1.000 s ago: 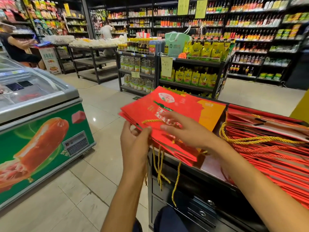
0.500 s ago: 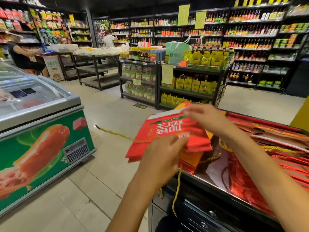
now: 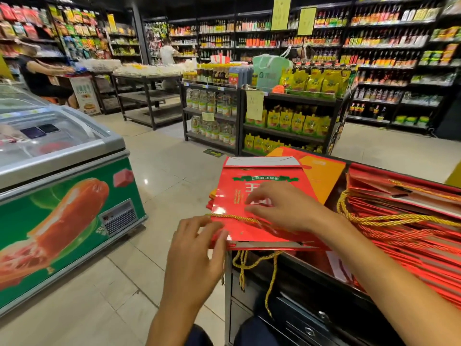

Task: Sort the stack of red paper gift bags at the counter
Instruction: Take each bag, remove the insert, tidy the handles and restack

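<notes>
Head view, left hand gripping red gift bag edge, right hand spread flat on top

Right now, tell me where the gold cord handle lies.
In the head view the gold cord handle lies across the top red bag, between the left hand and right hand.
</notes>
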{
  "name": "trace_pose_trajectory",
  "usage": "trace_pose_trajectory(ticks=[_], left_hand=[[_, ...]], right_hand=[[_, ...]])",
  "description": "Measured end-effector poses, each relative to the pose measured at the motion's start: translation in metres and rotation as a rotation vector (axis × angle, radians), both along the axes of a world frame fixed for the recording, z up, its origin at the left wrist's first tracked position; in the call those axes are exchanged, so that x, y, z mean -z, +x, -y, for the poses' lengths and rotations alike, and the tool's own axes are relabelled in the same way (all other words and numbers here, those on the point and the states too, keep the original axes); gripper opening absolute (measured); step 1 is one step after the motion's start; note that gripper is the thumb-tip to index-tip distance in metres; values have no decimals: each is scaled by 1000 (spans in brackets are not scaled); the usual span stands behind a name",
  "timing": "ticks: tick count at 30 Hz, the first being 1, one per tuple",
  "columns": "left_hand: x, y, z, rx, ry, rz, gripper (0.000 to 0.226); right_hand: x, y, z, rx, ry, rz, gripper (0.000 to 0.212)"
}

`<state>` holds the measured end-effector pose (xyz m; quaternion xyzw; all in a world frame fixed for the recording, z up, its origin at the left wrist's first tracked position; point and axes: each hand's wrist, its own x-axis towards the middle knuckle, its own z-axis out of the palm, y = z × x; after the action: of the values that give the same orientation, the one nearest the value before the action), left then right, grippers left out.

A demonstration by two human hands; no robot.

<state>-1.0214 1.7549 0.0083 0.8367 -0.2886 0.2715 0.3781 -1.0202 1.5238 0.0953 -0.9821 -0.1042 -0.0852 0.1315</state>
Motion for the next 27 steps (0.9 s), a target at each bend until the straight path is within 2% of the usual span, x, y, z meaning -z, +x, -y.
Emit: trace_pose_trajectory(ticks=[3,6,8,15,17,19,22,27], left_hand=[[5,-2,-3,36,-96,-155,12],[8,-5,-1,64,-134,-208,17],[10,-6,-2,74,-132,-230,17],[10,-8,0,77,-145,-187,23],[9,-7,1,81,-131,-163,23],[9,-6,0,88,-116,-161,24],[10,-5,0,90,-96,-174,24],[11,-4,-2,100,-73,-168,25]], right_hand=[[3,4,-26,-73,-44,-48,36],[6,8,-30,-75,-63,-68,15],[1,7,-20,-14,-90,-71,3],[-42,-14,26,298,-444,-294,2],[-44,-15,27,345,-489,-284,10],[-43,-14,22,317,-531,-159,24],[-37,-7,2,221,-347,-15,43],[-14,39,-20,236,-259,-76,52]])
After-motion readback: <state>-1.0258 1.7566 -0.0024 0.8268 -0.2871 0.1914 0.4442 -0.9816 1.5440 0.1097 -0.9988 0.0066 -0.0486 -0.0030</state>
